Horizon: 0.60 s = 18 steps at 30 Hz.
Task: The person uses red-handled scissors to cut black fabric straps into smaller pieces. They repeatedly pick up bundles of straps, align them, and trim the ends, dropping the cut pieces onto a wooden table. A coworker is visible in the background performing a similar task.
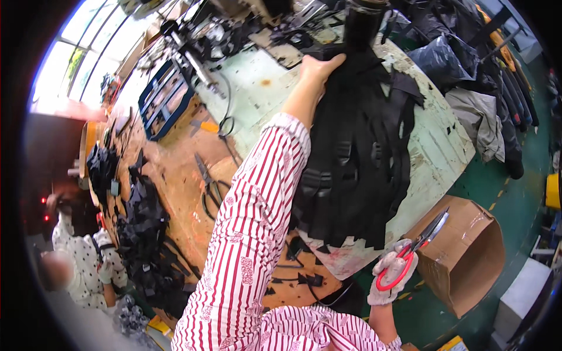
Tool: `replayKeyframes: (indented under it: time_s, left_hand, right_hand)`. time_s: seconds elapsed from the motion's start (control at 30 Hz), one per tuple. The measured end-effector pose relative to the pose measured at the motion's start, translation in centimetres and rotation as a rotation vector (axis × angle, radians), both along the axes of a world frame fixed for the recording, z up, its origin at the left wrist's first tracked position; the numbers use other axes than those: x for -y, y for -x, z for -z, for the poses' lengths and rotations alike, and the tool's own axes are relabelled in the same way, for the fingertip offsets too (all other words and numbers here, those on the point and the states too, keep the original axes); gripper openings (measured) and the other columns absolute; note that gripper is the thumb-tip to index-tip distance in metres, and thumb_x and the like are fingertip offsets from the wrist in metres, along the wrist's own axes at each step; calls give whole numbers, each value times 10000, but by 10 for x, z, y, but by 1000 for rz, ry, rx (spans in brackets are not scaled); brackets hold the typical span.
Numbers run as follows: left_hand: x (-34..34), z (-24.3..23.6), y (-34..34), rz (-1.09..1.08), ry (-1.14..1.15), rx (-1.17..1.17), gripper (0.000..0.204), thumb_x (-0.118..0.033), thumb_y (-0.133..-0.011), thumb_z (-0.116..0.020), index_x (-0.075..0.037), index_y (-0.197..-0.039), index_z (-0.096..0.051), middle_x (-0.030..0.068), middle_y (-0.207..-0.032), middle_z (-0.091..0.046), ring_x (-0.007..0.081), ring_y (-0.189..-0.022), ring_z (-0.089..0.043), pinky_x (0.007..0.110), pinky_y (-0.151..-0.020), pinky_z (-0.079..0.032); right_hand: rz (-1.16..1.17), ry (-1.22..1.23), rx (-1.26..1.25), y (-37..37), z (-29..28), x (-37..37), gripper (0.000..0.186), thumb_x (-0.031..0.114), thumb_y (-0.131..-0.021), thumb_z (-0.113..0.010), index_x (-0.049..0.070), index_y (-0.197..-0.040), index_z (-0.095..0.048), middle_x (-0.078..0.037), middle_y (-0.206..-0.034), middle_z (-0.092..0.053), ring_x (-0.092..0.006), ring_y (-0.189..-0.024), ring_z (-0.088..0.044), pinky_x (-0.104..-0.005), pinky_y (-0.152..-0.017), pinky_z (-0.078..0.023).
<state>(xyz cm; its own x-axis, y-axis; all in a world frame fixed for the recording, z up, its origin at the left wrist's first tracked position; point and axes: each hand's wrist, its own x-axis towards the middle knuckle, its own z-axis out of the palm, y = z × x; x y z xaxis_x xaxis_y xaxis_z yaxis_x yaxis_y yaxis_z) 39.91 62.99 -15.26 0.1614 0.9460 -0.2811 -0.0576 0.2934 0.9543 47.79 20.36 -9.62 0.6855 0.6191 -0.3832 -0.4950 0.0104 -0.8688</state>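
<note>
A black fabric piece with straps and plastic buckles (pixel 351 158), like part of a backpack or vest, lies spread over the pale board. At its far left edge, my bare left hand (pixel 319 69) holds the fabric, thumb stretched to the right across it and the other fingers partly hidden. Down at the near right, beyond the board's edge, my right hand (pixel 391 275) wears a whitish glove. It is closed round the red handles of a pair of scissors (pixel 404 255), whose blades point up and to the right, apart from the fabric.
A dark machine column (pixel 364 26) stands at the fabric's far end. Left lie black-handled shears (pixel 206 184), a blue crate (pixel 165 99) and heaped black straps (pixel 143 222). An open cardboard box (pixel 462 251) is on the right. Another person (pixel 88 263) sits at the far left.
</note>
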Motion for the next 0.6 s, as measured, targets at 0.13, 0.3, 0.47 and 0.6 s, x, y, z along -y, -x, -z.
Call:
replayKeyframes:
  time_s: [0.13,0.3,0.47,0.6]
  left_hand:
    - [33,-38,43,91,-173,-704,551,-417,-638,-776,-5,-986,-663,118,-923,-671,210,-837,-646,312,-732,-508]
    - [94,-70,43,-25,-259,-921,354,-230,-682,-598,2,-939,-673,224,-1056,-611,367,-1087,-541,434,-953,-410]
    - [171,-101,113,57,-483,-812,264,-259,-697,-607,-65,-857,-687,155,-976,-632,333,-1017,-558,511,-866,-396]
    - [293,-101,226,-55,-665,-657,270,-290,-711,-627,-67,-857,-665,126,-828,-650,296,-841,-621,450,-740,-458]
  right_hand:
    - [-186,28,231,8,-3,10,376,337,-847,-569,28,-1018,-439,-31,-812,-479,-79,-553,-447,-199,-470,-401]
    - [-354,-49,258,1,38,38,308,335,-865,-491,66,-723,-443,-31,-692,-464,-97,-642,-448,-243,-634,-401]
    - [-479,-241,427,44,18,49,262,277,-884,-505,31,-955,-452,-31,-758,-471,-71,-512,-422,-161,-429,-367]
    - [-648,-182,83,71,-11,67,266,36,-782,-556,69,-1022,-447,-40,-773,-514,-104,-439,-467,-234,-356,-409]
